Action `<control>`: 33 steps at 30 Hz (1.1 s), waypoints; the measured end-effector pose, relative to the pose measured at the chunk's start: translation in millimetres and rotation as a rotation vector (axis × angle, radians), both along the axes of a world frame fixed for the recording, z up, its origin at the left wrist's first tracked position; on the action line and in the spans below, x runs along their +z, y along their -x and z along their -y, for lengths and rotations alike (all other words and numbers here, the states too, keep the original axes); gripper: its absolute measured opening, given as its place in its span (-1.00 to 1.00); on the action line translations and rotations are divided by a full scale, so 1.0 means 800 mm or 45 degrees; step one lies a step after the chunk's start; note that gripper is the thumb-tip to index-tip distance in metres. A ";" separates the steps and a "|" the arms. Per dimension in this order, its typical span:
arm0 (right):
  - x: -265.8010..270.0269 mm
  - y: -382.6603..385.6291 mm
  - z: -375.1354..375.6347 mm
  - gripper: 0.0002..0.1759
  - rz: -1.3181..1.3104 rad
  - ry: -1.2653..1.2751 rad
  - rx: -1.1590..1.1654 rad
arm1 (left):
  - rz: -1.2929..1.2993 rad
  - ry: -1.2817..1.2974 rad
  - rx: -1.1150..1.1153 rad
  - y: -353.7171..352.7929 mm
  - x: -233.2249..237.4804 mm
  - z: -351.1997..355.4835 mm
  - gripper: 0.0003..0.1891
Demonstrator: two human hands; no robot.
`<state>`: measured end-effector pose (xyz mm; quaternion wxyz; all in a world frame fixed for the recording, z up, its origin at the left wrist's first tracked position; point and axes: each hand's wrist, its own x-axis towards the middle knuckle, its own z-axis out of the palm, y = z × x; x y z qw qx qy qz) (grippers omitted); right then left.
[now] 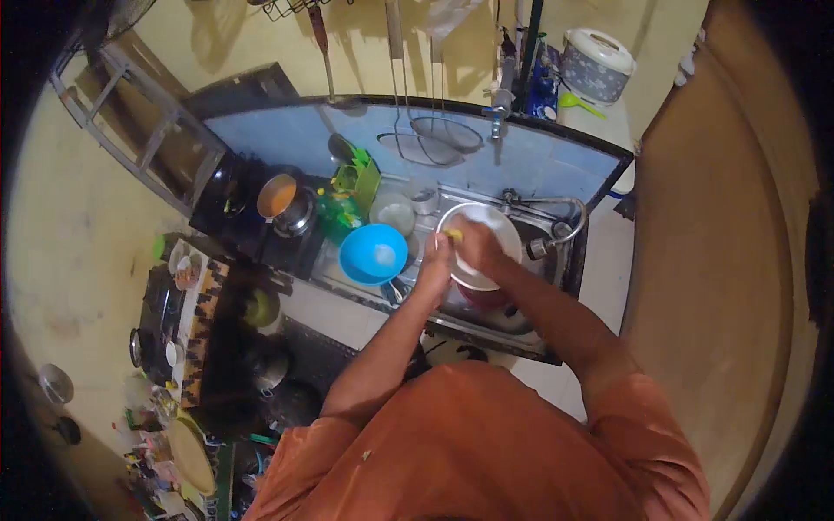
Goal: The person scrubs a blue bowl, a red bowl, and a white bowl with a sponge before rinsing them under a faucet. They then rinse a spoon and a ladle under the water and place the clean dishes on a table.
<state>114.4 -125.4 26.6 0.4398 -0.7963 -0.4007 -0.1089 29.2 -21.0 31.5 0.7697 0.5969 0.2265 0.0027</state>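
Observation:
Over the sink, a white bowl [506,227] is held tilted, its inside facing up at me. My left hand [438,262] is closed on the bowl's left rim. Inside the bowl, my right hand [478,247] has its fingers closed on a small yellow sponge [453,234], which shows only in part. Under the white bowl, part of a red bowl [486,298] shows in the sink. A blue bowl [349,258] with something whitish in it stands left of my left hand.
Behind the hands are a curved faucet [569,205], a metal cup [423,196] and a pale bowl [392,213]. Green bottles [337,215] and a green caddy [358,180] stand further left, beside a pan [278,197] on the stove. Strainers [447,135] hang on the wall.

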 end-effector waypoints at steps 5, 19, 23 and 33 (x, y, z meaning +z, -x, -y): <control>0.026 0.019 0.048 -0.87 0.233 0.816 0.214 | -0.161 0.129 0.049 0.016 0.001 -0.018 -0.37; 0.024 0.007 0.069 -0.80 0.060 1.381 0.096 | 0.061 -0.182 0.074 0.021 -0.008 0.005 -0.31; 0.023 0.052 0.054 -0.74 -0.368 0.787 0.320 | 0.079 -0.289 0.151 0.019 0.004 0.013 -0.42; 0.007 0.042 0.005 -0.57 -0.432 0.120 0.222 | 0.129 0.129 0.150 0.006 -0.028 -0.013 -0.41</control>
